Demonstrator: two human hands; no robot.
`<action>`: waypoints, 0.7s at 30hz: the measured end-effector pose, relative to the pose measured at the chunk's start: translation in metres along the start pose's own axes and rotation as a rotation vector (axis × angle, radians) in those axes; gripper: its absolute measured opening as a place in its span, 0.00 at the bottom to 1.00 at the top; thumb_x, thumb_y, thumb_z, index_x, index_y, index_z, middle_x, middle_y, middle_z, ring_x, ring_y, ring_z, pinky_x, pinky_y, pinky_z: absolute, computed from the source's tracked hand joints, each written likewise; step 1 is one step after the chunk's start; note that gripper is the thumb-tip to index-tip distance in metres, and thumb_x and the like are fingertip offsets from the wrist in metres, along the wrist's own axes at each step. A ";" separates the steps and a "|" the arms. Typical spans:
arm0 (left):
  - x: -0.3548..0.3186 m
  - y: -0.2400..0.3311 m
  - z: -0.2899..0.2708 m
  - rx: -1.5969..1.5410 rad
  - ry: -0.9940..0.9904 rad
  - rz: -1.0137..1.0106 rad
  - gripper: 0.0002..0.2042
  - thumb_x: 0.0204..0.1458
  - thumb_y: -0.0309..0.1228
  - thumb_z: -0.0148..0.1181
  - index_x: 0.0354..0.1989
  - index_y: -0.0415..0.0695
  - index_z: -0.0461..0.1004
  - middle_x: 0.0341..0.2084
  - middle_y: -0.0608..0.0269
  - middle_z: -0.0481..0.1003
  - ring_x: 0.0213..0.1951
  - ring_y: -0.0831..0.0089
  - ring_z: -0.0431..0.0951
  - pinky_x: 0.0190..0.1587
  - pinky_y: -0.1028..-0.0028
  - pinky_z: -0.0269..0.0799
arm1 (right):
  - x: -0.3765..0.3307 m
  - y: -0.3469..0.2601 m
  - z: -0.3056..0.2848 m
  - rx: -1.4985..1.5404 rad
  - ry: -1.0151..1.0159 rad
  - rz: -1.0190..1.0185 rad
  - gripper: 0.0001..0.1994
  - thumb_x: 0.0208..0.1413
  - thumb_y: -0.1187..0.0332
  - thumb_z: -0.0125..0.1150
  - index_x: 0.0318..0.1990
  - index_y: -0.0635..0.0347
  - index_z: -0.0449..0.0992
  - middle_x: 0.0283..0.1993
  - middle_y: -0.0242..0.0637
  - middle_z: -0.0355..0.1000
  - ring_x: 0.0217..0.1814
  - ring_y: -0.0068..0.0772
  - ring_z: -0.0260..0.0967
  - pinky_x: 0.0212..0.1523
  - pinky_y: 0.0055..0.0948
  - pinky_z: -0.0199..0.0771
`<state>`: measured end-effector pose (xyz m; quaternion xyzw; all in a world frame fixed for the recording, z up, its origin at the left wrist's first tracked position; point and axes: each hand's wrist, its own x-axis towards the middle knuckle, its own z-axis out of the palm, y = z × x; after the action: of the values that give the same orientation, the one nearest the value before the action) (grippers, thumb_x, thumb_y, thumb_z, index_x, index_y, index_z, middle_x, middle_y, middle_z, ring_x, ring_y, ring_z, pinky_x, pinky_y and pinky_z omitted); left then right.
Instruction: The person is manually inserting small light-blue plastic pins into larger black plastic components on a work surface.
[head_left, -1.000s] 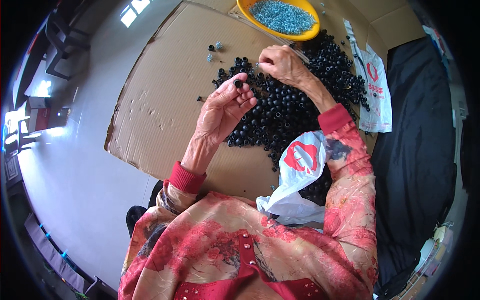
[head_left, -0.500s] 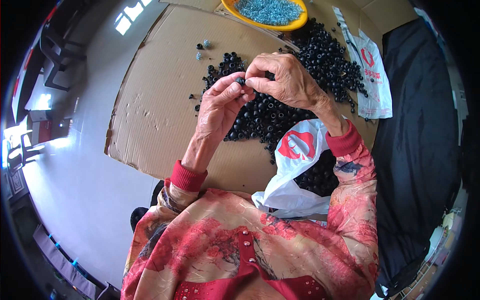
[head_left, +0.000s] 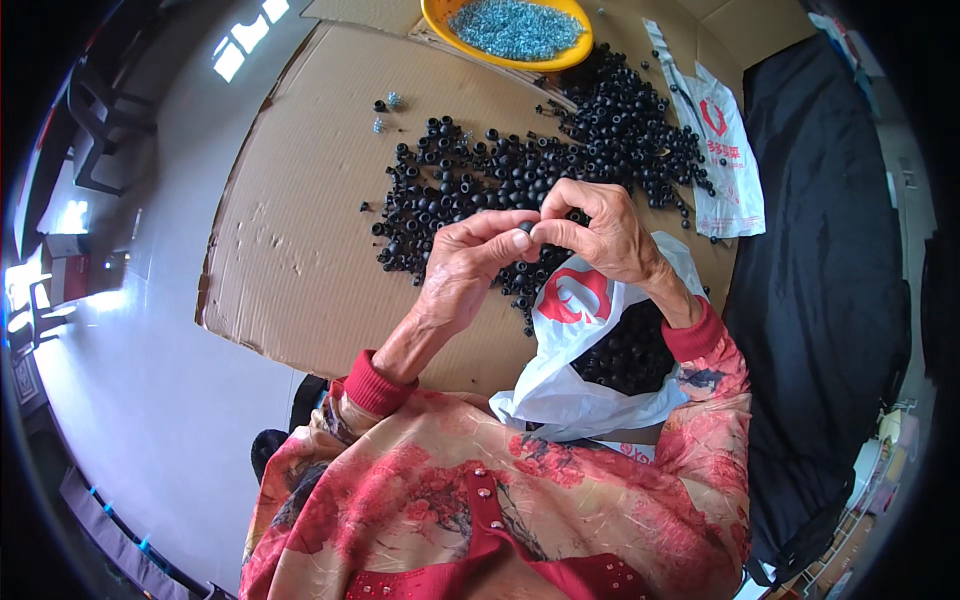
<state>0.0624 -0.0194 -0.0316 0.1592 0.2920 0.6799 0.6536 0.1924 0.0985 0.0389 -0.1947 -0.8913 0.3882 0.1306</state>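
Note:
A small round black piece [head_left: 525, 228] is pinched between the thumb and fingertips of my left hand [head_left: 462, 265]. My right hand [head_left: 605, 238] meets it from the other side, thumb and forefinger pressed together at the piece; whether they hold a second small part is hidden. Just beyond my fingers spreads a heap of small black pieces [head_left: 440, 195], some ball-shaped, others hollow like caps. Below my right wrist sits a white plastic bag [head_left: 545, 385] with a red print, open and holding more black round pieces [head_left: 630, 355].
A flattened cardboard sheet [head_left: 290, 200] lies under the heap. At the far edge stands a yellow bowl [head_left: 432, 22] of tiny bluish clear pieces [head_left: 515, 28]. Two small bluish clumps [head_left: 394, 100] lie far left. A flat white bag [head_left: 735, 205] and black cloth [head_left: 820, 250] are at right.
Both hands have come nearer to me and slightly right, still together at the black piece. The view has shifted a little, and more of the heap shows.

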 end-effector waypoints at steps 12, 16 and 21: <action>0.011 0.002 0.006 -0.407 -0.122 -0.154 0.13 0.54 0.25 0.49 0.47 0.33 0.67 0.33 0.56 0.73 0.35 0.68 0.75 0.44 0.68 0.73 | -0.001 0.001 -0.005 0.180 0.106 0.054 0.09 0.48 0.66 0.61 0.26 0.63 0.71 0.22 0.33 0.71 0.25 0.22 0.69 0.28 0.24 0.68; 0.012 0.004 0.004 -0.389 -0.127 -0.148 0.16 0.55 0.28 0.49 0.49 0.32 0.62 0.34 0.59 0.71 0.36 0.70 0.73 0.45 0.68 0.71 | 0.001 -0.002 -0.005 0.216 0.109 0.074 0.09 0.48 0.67 0.61 0.27 0.63 0.71 0.23 0.34 0.72 0.26 0.22 0.70 0.28 0.23 0.69; 0.010 0.002 0.007 -0.259 -0.040 -0.063 0.12 0.54 0.26 0.51 0.45 0.34 0.68 0.33 0.56 0.74 0.35 0.69 0.75 0.44 0.69 0.73 | 0.004 -0.002 -0.007 0.071 0.082 0.070 0.07 0.47 0.69 0.61 0.27 0.63 0.72 0.21 0.33 0.71 0.23 0.22 0.69 0.26 0.22 0.69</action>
<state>0.0639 -0.0086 -0.0265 0.0779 0.1934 0.6875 0.6956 0.1914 0.1036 0.0453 -0.2367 -0.8633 0.4158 0.1604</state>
